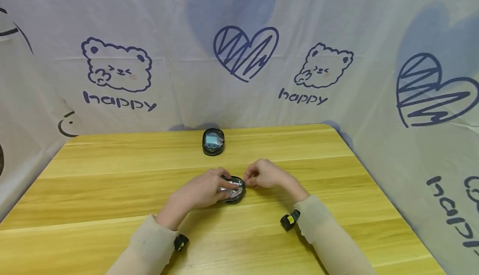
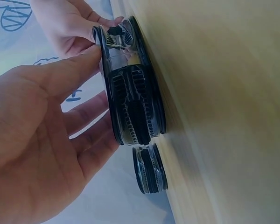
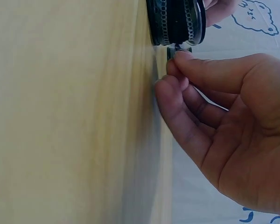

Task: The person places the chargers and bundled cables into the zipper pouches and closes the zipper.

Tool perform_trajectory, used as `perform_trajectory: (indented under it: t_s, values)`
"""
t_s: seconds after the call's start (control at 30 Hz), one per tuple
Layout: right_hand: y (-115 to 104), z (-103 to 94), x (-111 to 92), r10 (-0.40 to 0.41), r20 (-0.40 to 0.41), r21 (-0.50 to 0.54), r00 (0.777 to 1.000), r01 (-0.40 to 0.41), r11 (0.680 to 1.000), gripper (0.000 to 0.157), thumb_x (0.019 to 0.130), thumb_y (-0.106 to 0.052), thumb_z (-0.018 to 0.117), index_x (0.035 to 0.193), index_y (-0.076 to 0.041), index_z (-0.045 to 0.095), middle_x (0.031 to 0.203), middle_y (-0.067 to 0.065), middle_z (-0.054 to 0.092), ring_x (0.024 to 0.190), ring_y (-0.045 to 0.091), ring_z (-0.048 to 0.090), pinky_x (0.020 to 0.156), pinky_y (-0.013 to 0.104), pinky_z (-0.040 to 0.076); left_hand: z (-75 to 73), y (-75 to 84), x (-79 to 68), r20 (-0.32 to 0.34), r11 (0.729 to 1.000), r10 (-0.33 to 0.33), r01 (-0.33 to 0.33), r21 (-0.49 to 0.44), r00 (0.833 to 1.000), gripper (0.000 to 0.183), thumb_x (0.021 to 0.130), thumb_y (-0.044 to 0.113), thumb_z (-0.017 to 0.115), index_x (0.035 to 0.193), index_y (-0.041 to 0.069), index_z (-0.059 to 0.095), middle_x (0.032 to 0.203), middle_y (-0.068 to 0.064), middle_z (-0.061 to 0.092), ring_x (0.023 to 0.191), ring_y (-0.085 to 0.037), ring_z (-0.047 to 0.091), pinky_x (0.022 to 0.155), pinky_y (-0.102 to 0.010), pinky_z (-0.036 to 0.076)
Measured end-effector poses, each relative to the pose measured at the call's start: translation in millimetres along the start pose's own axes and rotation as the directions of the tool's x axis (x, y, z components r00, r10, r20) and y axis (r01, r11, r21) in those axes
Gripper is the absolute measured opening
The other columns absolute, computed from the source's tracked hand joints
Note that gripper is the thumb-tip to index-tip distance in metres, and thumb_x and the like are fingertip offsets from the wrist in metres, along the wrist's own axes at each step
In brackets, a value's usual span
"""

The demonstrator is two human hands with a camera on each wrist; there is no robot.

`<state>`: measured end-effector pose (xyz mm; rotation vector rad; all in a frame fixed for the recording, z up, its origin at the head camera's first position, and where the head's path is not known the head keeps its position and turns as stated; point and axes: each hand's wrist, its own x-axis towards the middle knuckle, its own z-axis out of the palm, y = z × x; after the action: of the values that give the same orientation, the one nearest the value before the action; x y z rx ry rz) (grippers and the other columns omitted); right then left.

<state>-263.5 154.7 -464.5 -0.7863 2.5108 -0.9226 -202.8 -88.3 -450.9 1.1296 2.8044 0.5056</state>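
Observation:
A small oval zip pouch (image 1: 239, 195) with a clear top and black trim lies flat on the wooden table, something pale showing inside. My left hand (image 1: 203, 189) rests on its top, thumb and fairly straight fingers spread over the clear cover. At the pouch's right end, my right hand (image 1: 267, 174) pinches the small zipper pull (image 3: 178, 47) between thumb and index finger, which mostly hide it. The black zipper band (image 2: 137, 114) runs around the pouch's side in the left wrist view.
A second pouch (image 1: 213, 142) of the same kind stands near the table's back edge, with a light-blue item inside. The wooden table (image 1: 112, 192) meets a pale cloth (image 1: 179, 50) printed with bears and hearts at the back and sides.

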Motion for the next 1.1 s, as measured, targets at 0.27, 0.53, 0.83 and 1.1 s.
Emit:
perform_trajectory:
  t_s: [0.27,0.53,0.83,1.1]
  values:
    - [3,-7.1,-4,0.007,0.086,0.007,0.996,-0.008,1.000,0.007,0.098,-0.004,0.072,0.092,-0.006,0.076,0.082,0.004,0.072,0.069,0.012,0.064,0.063,0.027,0.058,0.3,-1.1,0.4,0.020,0.999,-0.034,0.035,-0.025,0.999,0.031,0.100,0.019,0.072,0.131,0.020,0.075,0.136,-0.016,0.061,0.118,-0.034,0.060,0.094,-0.047,0.056]
    - [5,-5.3,-3,0.026,0.058,0.024,0.998,-0.028,0.999,0.007,0.098,-0.005,0.072,0.092,-0.006,0.076,0.083,0.004,0.072,0.070,0.013,0.064,0.064,0.027,0.057,0.4,-1.6,0.7,0.026,0.999,-0.031,0.031,-0.028,0.999,0.032,0.100,0.019,0.072,0.131,0.018,0.075,0.137,-0.017,0.060,0.119,-0.035,0.059,0.096,-0.049,0.055]
    - [4,-1.4,-1,0.027,0.013,0.003,1.000,-0.027,1.000,0.008,0.098,-0.006,0.071,0.092,-0.008,0.077,0.081,0.001,0.071,0.068,0.012,0.063,0.062,0.024,0.054,0.4,-2.2,0.7,0.013,1.000,-0.007,0.007,-0.016,1.000,0.033,0.098,0.019,0.075,0.131,0.016,0.075,0.130,-0.015,0.063,0.109,-0.029,0.062,0.091,-0.043,0.057]
    - [2,4.1,4,0.020,-0.063,0.039,0.998,-0.017,0.999,0.008,0.097,-0.005,0.072,0.091,-0.007,0.076,0.081,0.002,0.070,0.068,0.014,0.062,0.060,0.023,0.051,-1.9,-5.2,0.3,-0.035,0.997,0.072,-0.071,0.021,0.997,0.031,0.093,0.014,0.080,0.123,0.010,0.078,0.122,-0.013,0.065,0.106,-0.026,0.065,0.091,-0.039,0.059]
